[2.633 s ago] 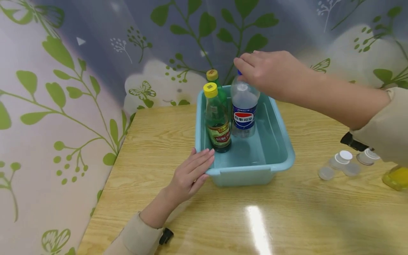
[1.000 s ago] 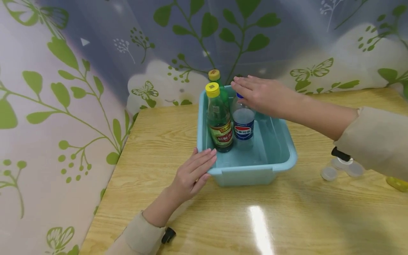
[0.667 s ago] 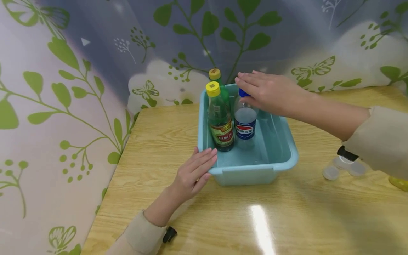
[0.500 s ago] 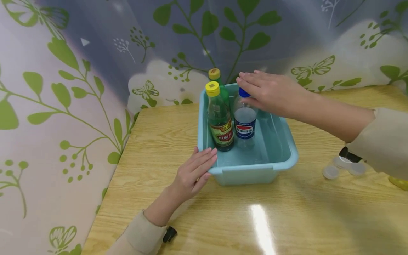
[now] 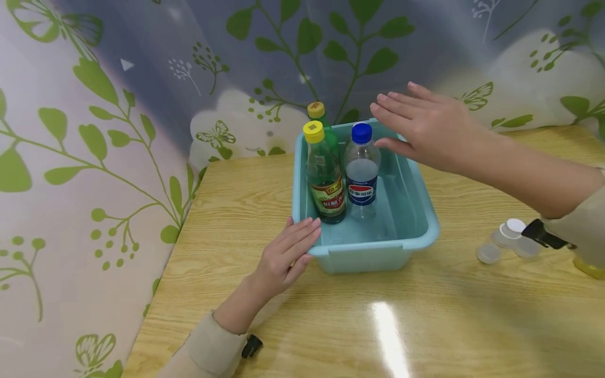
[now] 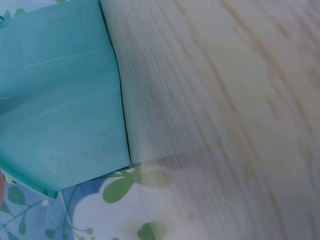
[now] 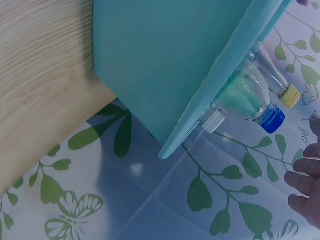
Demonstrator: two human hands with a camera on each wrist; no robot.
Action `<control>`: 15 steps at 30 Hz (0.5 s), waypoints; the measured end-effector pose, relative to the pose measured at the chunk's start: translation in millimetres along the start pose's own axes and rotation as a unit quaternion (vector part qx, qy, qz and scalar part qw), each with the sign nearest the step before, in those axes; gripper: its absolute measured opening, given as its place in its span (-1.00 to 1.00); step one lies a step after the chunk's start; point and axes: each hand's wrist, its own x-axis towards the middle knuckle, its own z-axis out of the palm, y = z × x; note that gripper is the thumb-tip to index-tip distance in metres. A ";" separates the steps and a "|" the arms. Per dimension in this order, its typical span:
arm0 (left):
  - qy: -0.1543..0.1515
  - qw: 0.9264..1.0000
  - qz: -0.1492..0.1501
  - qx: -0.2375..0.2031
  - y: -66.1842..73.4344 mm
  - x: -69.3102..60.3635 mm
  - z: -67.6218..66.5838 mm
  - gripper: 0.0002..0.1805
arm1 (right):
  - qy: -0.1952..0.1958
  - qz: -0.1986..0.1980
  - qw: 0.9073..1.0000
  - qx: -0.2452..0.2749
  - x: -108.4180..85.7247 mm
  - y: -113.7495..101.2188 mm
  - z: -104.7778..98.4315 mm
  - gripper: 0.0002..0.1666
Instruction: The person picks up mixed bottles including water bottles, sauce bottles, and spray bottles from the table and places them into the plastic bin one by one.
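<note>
In the head view a light blue tub [image 5: 368, 257] holds three upright bottles. A green bottle with a yellow cap [image 5: 326, 184] stands front left, a second green bottle [image 5: 316, 111] behind it. To their right is a clear bottle with a blue cap [image 5: 362, 173], its cap also plain in the right wrist view [image 7: 271, 119]. My left hand [image 5: 283, 260] rests on the tub's front left corner, fingers straight. My right hand [image 5: 425, 123] hovers right of the blue cap, fingers extended, holding nothing; its fingers show at the edge of the right wrist view.
Small clear containers, one with a white lid [image 5: 514, 228], stand on the wooden table [image 5: 227, 226] at the right. Beyond them a yellow item [image 5: 588, 268] is partly hidden by the right sleeve. A leaf-patterned curtain [image 5: 264, 63] hangs behind and at the left.
The clear bottle has gone lower and forward in the tub since the earliest frame. My right hand has come off its cap and moved up and right. My left hand has stayed at the corner.
</note>
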 end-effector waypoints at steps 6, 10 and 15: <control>-0.005 1.000 -0.005 -0.001 0.8 -1.1 -0.7 -0.57 | 0.012 0.015 0.999 -0.029 -10.9 2.6 -8.4 -0.04; -0.005 1.000 -0.007 -0.002 1.1 -0.9 -0.9 -0.57 | -0.013 0.034 0.999 -0.040 -17.6 5.3 -19.7 0.00; -0.005 1.000 -0.010 -0.003 1.3 -1.0 -0.6 -0.57 | -0.016 0.056 0.997 -0.043 -26.7 9.5 -28.9 0.02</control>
